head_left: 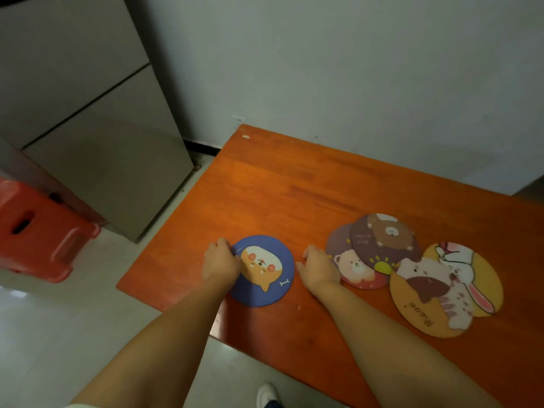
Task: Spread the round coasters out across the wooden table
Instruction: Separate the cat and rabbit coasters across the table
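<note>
A blue round coaster (266, 275) with an orange dog face lies alone near the left end of the orange wooden table (294, 187). My left hand (221, 260) rests on its left edge, fingers curled over the rim. My right hand (318, 267) lies flat on the table between the blue coaster and a cluster of overlapping coasters: a pink bear coaster (356, 267), a purple bear coaster (382, 241) on top of it, and a yellow cat coaster (441, 290) overlapping a rabbit coaster (468, 260). Whether the right fingertips touch the pink coaster is unclear.
The table's left edge and near corner run close to the blue coaster. A grey cabinet (97, 119) and a red plastic stool (38, 234) stand on the tiled floor at left. A white wall backs the table. A white shoe (266, 394) shows below.
</note>
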The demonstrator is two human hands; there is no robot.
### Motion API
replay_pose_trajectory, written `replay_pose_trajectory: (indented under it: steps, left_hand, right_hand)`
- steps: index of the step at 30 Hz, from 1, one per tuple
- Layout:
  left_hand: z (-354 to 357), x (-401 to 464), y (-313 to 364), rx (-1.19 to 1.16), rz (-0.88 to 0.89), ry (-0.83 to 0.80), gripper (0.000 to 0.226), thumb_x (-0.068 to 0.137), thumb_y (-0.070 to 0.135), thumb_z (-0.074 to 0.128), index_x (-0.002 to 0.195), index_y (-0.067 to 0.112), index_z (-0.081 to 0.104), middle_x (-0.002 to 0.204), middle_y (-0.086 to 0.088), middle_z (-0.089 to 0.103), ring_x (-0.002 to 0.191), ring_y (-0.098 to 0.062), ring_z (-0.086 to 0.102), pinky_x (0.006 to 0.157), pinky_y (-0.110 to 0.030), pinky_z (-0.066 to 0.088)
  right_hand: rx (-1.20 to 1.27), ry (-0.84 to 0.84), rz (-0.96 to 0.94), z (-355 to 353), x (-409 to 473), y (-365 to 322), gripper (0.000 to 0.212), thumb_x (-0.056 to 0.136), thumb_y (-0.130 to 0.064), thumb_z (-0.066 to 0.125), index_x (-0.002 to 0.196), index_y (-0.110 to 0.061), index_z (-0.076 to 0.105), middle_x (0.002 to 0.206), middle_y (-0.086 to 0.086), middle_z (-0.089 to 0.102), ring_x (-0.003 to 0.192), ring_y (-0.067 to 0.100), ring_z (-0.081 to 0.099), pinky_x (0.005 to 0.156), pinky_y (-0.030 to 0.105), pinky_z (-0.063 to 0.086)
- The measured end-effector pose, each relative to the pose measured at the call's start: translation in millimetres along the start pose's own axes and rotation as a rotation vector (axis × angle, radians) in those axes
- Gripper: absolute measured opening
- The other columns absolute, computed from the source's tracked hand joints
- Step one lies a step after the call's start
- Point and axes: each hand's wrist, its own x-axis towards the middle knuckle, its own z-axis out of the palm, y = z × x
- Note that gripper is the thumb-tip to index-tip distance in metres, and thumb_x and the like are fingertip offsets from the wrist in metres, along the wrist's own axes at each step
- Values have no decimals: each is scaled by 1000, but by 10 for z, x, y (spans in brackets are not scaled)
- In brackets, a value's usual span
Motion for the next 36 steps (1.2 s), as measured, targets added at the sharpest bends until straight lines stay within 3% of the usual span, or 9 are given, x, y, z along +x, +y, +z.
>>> replay_pose_trajectory:
  steps: [7,10,15,18,25,29,32,34,36]
  left_hand:
    - [438,-126,953,-40,197,-106,28,88,10,54,113,-1,57,115,-27,62,109,-40,57,92,-45,48]
    - [784,-352,1372,-43,250,-185,26,87,15,56,110,3,59,113,-24,65,108,-39,59,91,-43,48]
    - [1378,-869,1924,25,267,-363,10,78,25,59,77,16,56,107,-20,69,97,-34,63,78,-37,50]
    - [1693,-1087,2071,117,275,-393,20,90,17,52,102,2,60,110,-25,65,93,-38,60,81,-44,50]
    - [1972,-1263,2248,116,168,-267,23,91,8,45,105,1,62,108,-23,68,98,-39,64,79,-44,54]
    - [1985,-1294,2241,63,92,-230,23,92,10,50,88,-7,66,101,-28,68,97,-41,63,71,-39,45]
    - [1958,-1360,2255,16,100,-216,27,92,15,52,67,9,61,65,-9,56,75,-34,55,69,-36,42]
    - [1977,-1418,2307,-47,125,-181,40,92,17,54,54,17,40,54,-2,39,55,-23,42,57,-30,35]
    - [2014,-1514,2405,-118,182,-187,43,91,15,55,53,18,35,52,-4,36,48,-17,34,48,-28,26]
  right_hand:
    - [103,105,156,-659,-27,924,25,98,-24,46,116,-8,51,118,17,59,91,34,55,71,39,40]
    - [137,207,256,-956,-115,1517,16,96,-24,47,98,-9,54,110,18,63,97,34,59,73,37,44]
    - [127,255,409,-1341,-234,2448,22,97,-22,45,103,-5,58,95,14,63,84,31,60,69,37,49]
    - [121,206,439,-1418,-250,2789,17,98,-22,45,89,-10,52,81,8,53,73,26,53,63,33,40]
    - [158,118,416,-1258,-186,2908,26,98,-23,43,112,-5,56,111,17,64,98,33,62,69,36,46]
    - [267,62,426,-1214,-189,2881,22,93,-18,54,109,-4,58,116,18,65,106,35,63,81,39,54]
    - [370,84,396,-1245,-276,2902,17,92,-19,59,76,-12,54,110,18,69,95,32,66,73,36,53]
    - [411,133,392,-1262,-389,2941,12,94,-20,54,84,-13,55,114,17,67,95,31,63,69,33,46]
    - [449,186,412,-1290,-548,3011,6,96,-17,50,93,-11,50,117,17,65,91,29,57,69,31,41]
